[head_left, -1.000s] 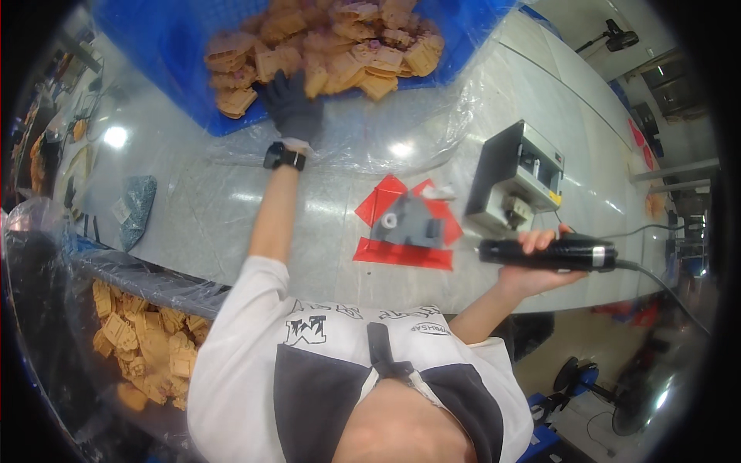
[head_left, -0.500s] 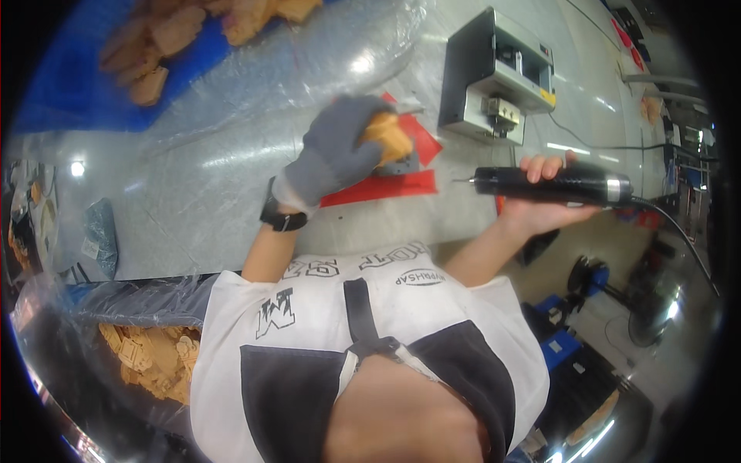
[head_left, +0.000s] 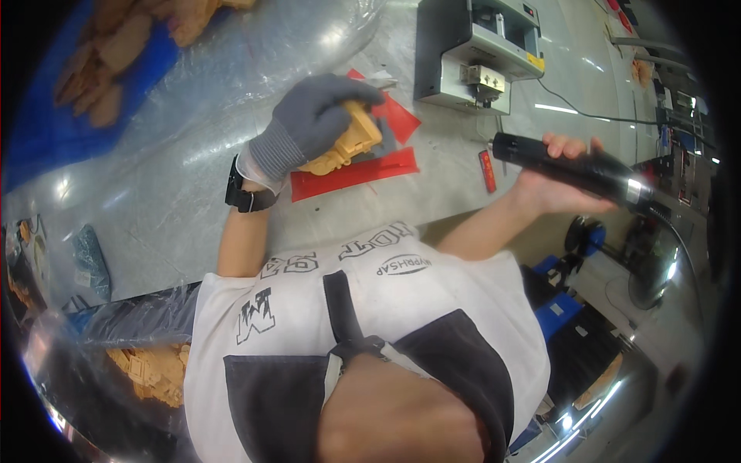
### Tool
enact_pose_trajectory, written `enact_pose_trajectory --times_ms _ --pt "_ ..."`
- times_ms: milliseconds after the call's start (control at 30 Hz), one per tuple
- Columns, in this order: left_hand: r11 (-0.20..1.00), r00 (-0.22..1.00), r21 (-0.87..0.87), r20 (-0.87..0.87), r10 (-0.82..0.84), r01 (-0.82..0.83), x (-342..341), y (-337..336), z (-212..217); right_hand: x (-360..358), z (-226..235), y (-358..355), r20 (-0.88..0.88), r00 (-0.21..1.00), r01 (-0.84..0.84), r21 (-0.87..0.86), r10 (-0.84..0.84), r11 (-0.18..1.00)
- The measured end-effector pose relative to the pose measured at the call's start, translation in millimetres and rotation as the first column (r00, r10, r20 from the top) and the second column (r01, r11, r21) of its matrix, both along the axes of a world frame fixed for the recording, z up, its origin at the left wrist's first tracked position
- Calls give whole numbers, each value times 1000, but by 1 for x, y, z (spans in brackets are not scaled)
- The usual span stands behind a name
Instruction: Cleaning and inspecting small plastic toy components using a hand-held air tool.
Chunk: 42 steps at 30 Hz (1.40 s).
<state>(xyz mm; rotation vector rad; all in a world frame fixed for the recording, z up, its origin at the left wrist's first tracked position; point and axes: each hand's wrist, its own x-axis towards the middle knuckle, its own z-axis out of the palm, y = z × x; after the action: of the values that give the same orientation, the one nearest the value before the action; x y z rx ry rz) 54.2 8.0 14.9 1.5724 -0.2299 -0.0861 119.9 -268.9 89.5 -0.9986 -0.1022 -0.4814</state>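
Observation:
My left hand (head_left: 302,123), in a grey knit glove with a black watch at the wrist, is closed around an orange-yellow moulded plastic part (head_left: 356,140). The part is tilted above a strip of red tape (head_left: 359,174) on the worktop. Just behind it, a small grey block (head_left: 384,133) shows in part, with more red tape beside it. Off to the right, my bare right hand (head_left: 552,189) grips a black electric screwdriver (head_left: 529,157). Its tip points left, away from the plastic part, and its cord runs down to the right.
A grey-and-black screw feeder (head_left: 448,73) stands at the back, right of centre. A small red tool (head_left: 487,171) lies near the screwdriver's tip. Several orange parts (head_left: 116,50) rest on a blue sheet at far left; more fill a plastic-lined bin (head_left: 154,370) at lower left.
The plastic part has turned in my left hand, showing more of its frame. The screwdriver has tilted, its tip now higher than its cord end. The whole view has shifted, moving the bench leftward.

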Motion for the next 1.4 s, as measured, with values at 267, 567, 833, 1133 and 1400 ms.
enact_pose_trajectory --times_ms 267,567,833,1133,1400 --pt "710 934 680 346 -91 -183 29 -14 -6 40 6 36 188 965 208 -134 -181 969" --pt "686 751 468 635 178 -558 4 -9 8 40 -16 41 -37 994 -110 -195 105 975" --pt "679 878 597 453 156 -428 -14 -18 -21 -38 -5 77 288 731 -620 -97 618 778" --pt "790 854 374 396 337 -485 -35 -2 -46 -57 -19 107 305 651 -694 -132 695 708" --pt "828 861 317 384 335 -463 -34 -2 -51 -58 -28 119 233 690 -682 -107 685 723"
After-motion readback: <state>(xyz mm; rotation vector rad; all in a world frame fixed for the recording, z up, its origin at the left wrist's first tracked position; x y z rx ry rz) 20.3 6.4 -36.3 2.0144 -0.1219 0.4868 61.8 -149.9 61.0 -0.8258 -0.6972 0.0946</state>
